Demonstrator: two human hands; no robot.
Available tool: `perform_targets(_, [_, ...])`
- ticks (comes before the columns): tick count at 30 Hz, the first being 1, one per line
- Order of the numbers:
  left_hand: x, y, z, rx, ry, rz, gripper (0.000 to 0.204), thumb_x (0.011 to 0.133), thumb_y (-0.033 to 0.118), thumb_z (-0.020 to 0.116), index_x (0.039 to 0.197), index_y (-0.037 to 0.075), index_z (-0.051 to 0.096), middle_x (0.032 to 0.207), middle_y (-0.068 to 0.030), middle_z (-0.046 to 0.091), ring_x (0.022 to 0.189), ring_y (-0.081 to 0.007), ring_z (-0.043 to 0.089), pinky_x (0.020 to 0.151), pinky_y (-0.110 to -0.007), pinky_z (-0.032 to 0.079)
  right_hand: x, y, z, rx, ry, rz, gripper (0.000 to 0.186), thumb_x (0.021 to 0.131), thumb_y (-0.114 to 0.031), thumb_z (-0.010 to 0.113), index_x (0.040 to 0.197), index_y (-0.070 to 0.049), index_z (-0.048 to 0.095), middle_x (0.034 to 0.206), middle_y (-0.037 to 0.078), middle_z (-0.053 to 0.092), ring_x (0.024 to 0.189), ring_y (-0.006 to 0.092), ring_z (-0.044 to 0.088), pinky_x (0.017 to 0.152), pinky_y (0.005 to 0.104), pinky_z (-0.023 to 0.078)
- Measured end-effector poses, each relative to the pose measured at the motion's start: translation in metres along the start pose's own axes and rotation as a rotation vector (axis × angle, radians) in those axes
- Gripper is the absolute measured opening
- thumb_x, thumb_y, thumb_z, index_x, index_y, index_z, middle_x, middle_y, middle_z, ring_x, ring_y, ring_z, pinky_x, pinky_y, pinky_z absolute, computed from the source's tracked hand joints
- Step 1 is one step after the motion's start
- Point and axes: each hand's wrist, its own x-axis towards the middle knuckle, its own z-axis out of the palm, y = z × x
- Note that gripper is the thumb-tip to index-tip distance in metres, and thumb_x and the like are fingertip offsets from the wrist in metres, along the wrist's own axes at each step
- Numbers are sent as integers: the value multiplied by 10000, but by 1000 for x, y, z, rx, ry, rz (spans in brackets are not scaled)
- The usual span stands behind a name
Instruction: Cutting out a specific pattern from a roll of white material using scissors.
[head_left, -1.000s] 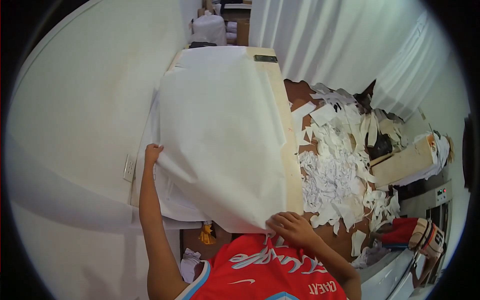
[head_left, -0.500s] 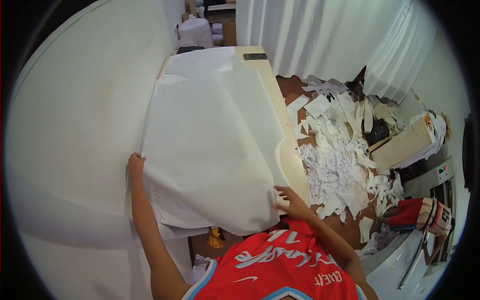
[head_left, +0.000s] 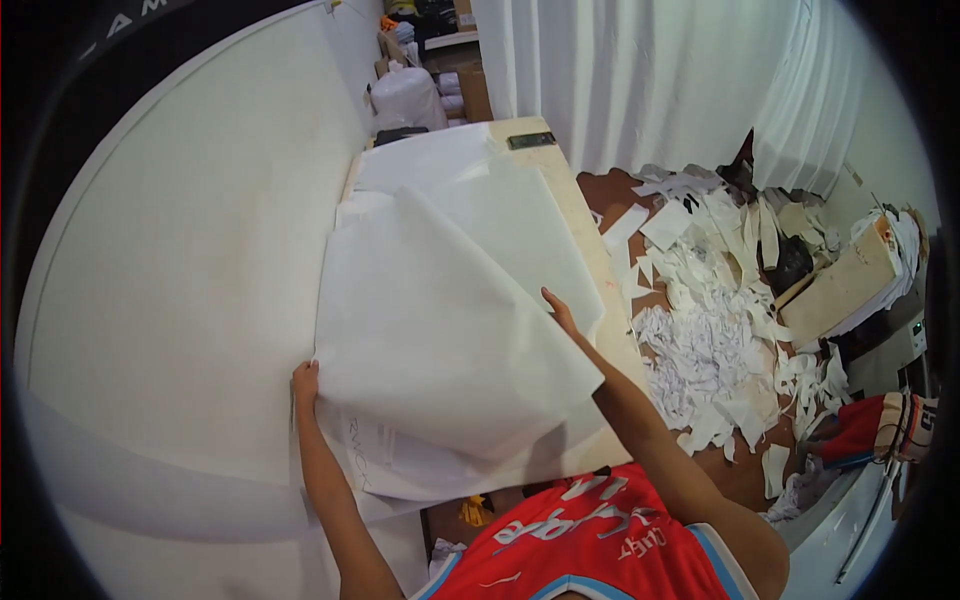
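Large white paper sheet [head_left: 440, 340] lifted off wooden table [head_left: 585, 240] — pinched at edge by left hand [head_left: 305, 382]; right hand [head_left: 560, 310] beneath, grip hidden.

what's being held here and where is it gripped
A large white paper sheet, lifted off the stack on the table. The left hand grips its left edge; the right hand is at its right edge, fingers partly hidden.

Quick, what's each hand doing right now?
Left hand: gripping the left edge of the top paper sheet.
Right hand: open, resting flat on the sheet.
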Motion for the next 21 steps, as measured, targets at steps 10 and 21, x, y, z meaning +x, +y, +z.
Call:
perform_targets(10, [22, 1, 14, -147, -70, 14, 377, 914, 224, 575, 1116, -94, 569, 942, -166, 657, 843, -222, 596, 787, -337, 465, 88, -56, -17, -268, 184, -395, 400, 853, -120, 632, 1224, -8, 533, 1038, 132, 625, 939, 186, 608, 749, 305, 522])
perform_targets(21, [21, 8, 0, -216, -365, -43, 310, 885, 156, 628, 1108, -57, 594, 891, -70, 663, 725, -102, 575, 663, -258, 476, -169, -6, 4, -529, 370, -323, 794, 739, 42, 649, 1432, -144, 307, 1346, 107, 393, 1081, 206, 513, 802, 305, 473])
